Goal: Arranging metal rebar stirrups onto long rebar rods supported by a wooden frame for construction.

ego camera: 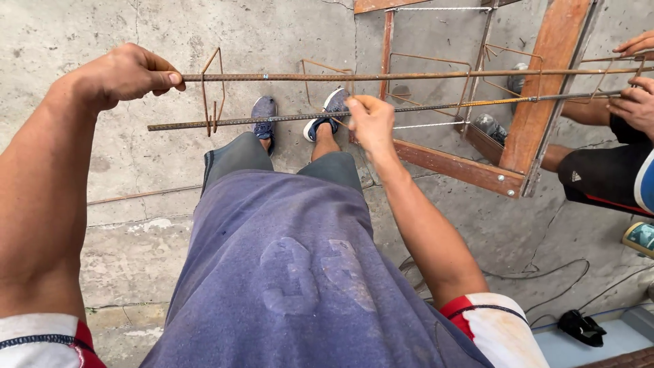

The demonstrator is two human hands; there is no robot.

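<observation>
My left hand (pixel 126 73) is closed around the left end of the upper rusty steel bar (pixel 409 74), which runs level to the right. My right hand (pixel 370 123) pinches the lower ribbed bar (pixel 238 120) near its middle, at a bent wire stirrup (pixel 325 75). Another rusty stirrup (pixel 212 92) hangs over both bars near my left hand. At the far right, another person's hands (pixel 635 99) grip the same bars beside more stirrups.
A wooden trestle frame (pixel 545 88) carries the bars over a concrete floor (pixel 136 204). My blue shoes (pixel 264 112) stand below the bars. A loose thin rod (pixel 143 195) lies on the floor at left; black cables (pixel 545 272) and a dark object (pixel 581 326) lie at lower right.
</observation>
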